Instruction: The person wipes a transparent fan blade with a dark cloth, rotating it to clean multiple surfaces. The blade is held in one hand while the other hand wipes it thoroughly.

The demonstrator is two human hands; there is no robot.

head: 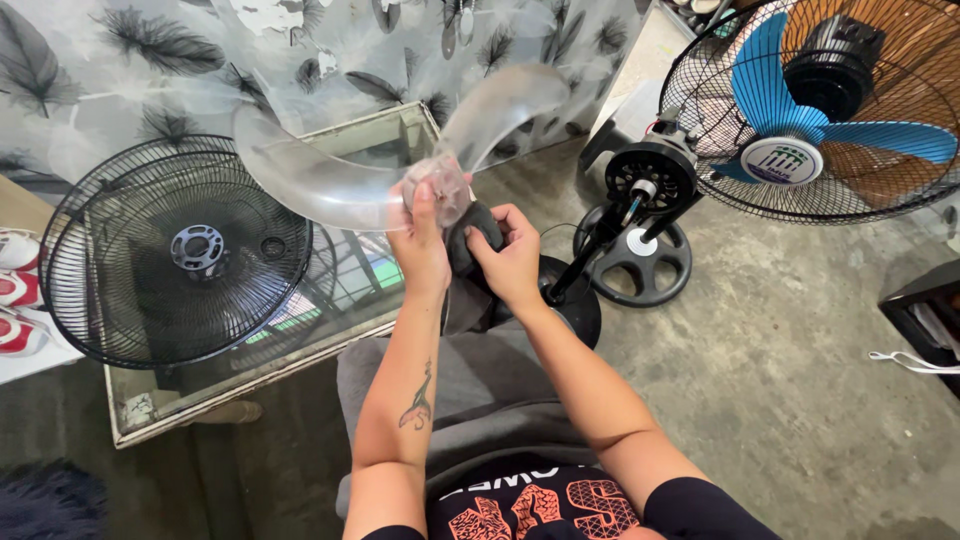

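Above the lap, the left hand is gripping the clear fan blade hub, the right hand is closing on the black motor housing; twisting risks cracking it.

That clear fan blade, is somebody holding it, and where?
Yes. The left hand grips the clear fan blade at its central hub. The right hand holds a dark cloth against it.

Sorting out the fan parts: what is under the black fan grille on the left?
The black fan grille lies on a glass-topped table. Through its wires the glass and the table frame show; what lies beneath the glass is too blurred to tell.
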